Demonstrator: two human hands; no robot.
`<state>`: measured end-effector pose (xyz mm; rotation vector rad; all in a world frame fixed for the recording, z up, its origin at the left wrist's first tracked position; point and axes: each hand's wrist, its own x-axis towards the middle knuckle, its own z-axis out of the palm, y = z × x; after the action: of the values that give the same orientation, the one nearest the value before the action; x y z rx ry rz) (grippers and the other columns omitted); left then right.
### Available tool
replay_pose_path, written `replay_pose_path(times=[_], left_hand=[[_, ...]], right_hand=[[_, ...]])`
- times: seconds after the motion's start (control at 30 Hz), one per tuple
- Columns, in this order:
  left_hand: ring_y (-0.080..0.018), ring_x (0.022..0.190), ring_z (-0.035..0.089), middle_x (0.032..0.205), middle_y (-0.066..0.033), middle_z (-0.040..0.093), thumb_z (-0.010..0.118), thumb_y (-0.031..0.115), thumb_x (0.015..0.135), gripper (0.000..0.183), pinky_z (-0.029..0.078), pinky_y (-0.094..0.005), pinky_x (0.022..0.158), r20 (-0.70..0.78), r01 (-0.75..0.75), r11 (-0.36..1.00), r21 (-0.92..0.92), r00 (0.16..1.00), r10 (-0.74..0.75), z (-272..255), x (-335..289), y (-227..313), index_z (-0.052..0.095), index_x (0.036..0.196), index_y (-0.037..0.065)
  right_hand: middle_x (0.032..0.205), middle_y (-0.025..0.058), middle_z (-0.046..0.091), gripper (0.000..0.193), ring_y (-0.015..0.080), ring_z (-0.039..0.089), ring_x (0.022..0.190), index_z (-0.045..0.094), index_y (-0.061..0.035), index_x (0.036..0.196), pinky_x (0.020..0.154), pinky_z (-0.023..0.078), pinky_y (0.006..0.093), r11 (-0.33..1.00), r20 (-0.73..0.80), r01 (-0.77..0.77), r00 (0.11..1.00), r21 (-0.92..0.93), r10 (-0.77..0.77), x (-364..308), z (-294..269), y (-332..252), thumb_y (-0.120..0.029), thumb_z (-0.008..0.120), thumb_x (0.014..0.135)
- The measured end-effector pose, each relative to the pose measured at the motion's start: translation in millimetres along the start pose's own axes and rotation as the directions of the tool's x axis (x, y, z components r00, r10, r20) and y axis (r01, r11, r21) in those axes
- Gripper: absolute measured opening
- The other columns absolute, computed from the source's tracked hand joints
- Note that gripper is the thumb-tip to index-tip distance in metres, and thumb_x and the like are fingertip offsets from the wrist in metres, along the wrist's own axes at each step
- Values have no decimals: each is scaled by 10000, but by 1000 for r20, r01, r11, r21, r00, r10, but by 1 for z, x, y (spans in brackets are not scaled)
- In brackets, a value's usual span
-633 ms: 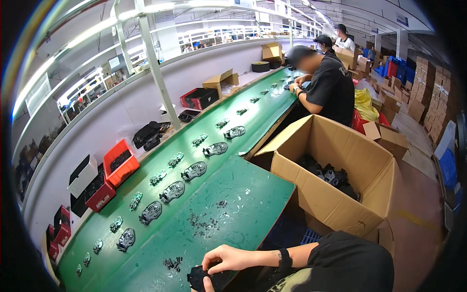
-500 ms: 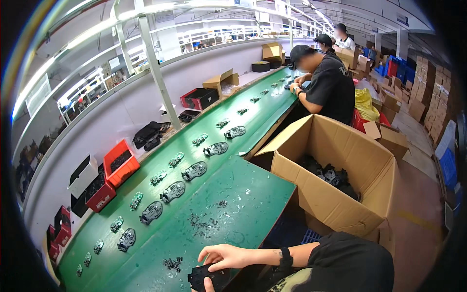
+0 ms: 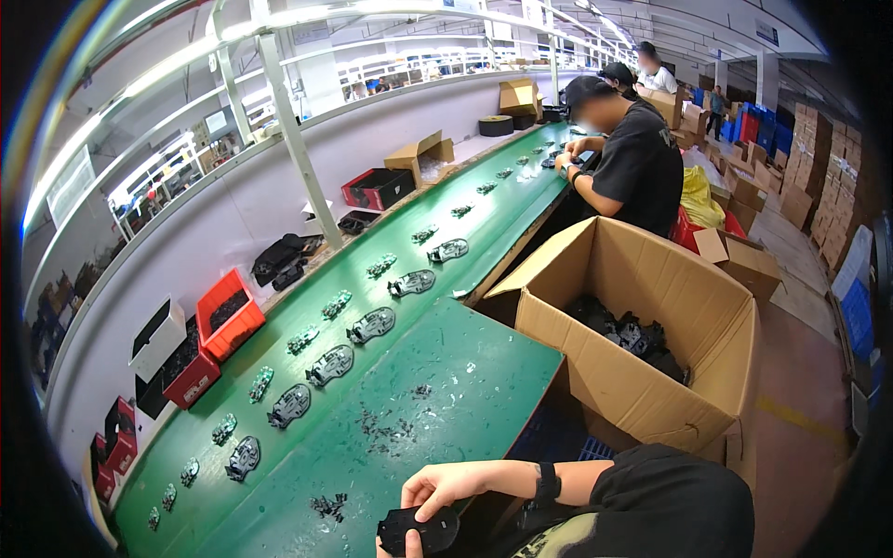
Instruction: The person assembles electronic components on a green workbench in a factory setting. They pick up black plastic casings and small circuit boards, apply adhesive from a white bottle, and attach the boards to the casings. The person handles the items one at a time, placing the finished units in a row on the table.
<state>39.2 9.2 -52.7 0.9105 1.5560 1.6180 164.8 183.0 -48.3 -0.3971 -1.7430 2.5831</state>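
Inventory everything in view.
Worktop: 1, green, along wall
Bench: 1, green, alongside
Flat shells: 6+, grey, on worktop
Circuit boards: 12+, green, along worktop
Small bits: uncounted, black, on bench
Open carton: 1, brown, beside bench
Bins: several, red, orange, white, by wall
Stacked cartons: many, brown, far right
Coworkers: several, dark or white tops, background
Held shell: 1, black, lower edge
Left hand: 1, bare, lower edge
Right hand: 1, bare, on held shell

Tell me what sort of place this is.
Probably a factory assembly line: circuit boards and dark shells sit in rows along a long green work surface, with stacked brown cartons at far right.
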Motion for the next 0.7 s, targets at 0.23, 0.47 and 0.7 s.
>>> replay_pose_path(times=[0.23,0.47,0.7], left_hand=[[-213,1107,538,1252,-141,527,701,80,874,598,461,-323,933,-128,-62,985,164,988,83,-4,-2,31,430,1399,-13],[-265,942,592,1078,-137,579,727,21,808,459,481,-328,860,39,-251,778,576,959,281,-11,0,60,608,1251,1],[-212,1081,606,1184,-133,639,687,56,841,390,488,-328,929,-135,-172,939,299,966,220,6,28,33,603,1210,-34]], right_hand=[[907,17,680,216,73,615,825,633,1,1033,743,492,236,980,-37,197,980,12,-196,3,7,4,-122,722,880],[898,28,690,224,82,627,800,644,8,1016,716,507,247,986,-18,164,986,-35,-165,1,4,3,-96,748,847],[868,61,719,285,97,658,806,697,-5,1043,729,538,264,958,-199,105,967,-267,-161,-3,0,-24,-70,799,785]])
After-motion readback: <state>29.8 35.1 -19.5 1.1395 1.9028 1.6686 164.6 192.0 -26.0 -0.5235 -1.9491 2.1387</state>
